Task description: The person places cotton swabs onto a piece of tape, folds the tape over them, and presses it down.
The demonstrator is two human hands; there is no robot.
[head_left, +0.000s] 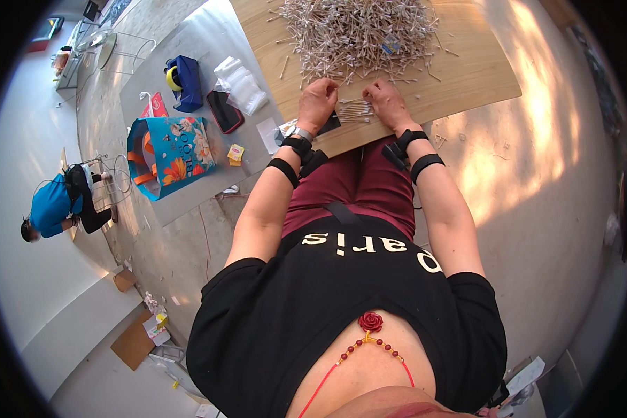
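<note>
Two surfaces carry everything: a grey table, mostly to the left of the heap, and a wooden board directly under it. That heap of cotton swabs, loose and tangled, is the landmark for the rest. Left of the heap and nearer the person stands a blue floral bag; closer to the heap on that side are a blue tape dispenser and clear plastic bags.

Both hands are just on the near side of the heap. The left hand has its fingers curled together, the right hand its fingers bent inward; whether either grips a swab, I cannot tell. Between them, apart from the heap's near edge, a small row of swabs lies roughly side by side.

The step in hand looks like sorting and aligning swabs from the heap. The next move probably calls for light fingertip pinching, keeping the sticks parallel and their ends level.
</note>
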